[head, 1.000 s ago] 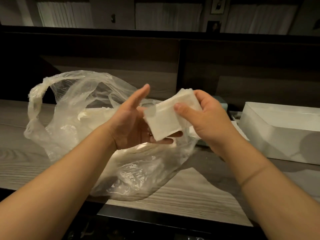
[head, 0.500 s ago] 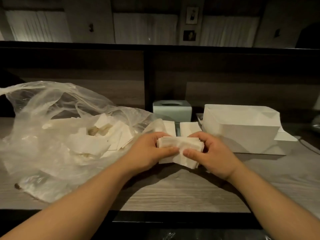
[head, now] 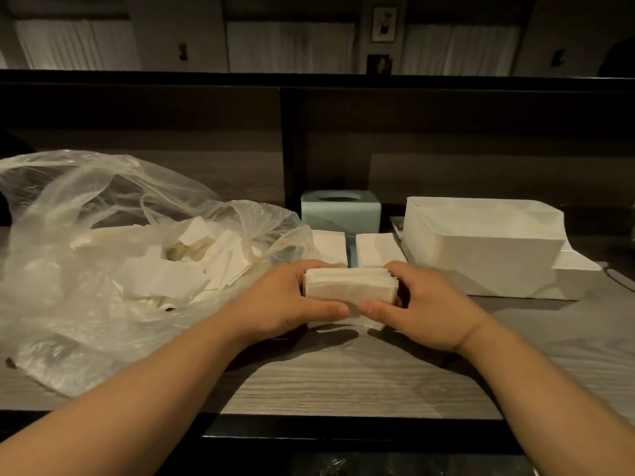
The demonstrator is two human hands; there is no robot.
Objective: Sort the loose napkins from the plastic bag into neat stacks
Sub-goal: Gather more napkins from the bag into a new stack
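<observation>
Crinkled glossy plastic bag [head: 103,214], matt paper napkins [head: 347,286], wood-grain table [head: 343,383].

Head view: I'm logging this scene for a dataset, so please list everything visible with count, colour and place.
plastic bag: one, clear, on the table at left, open
loose napkins: many, white, jumbled inside the bag
napkin stack: one, white, table centre, gripped from both sides
flat napkin piles: two, white, side by side behind the held stack
tissue box: one, pale green, behind the piles
bin: one, white, at right
table: one, grey wood grain
hands: left hand and right hand, each holding an end of the stack
</observation>
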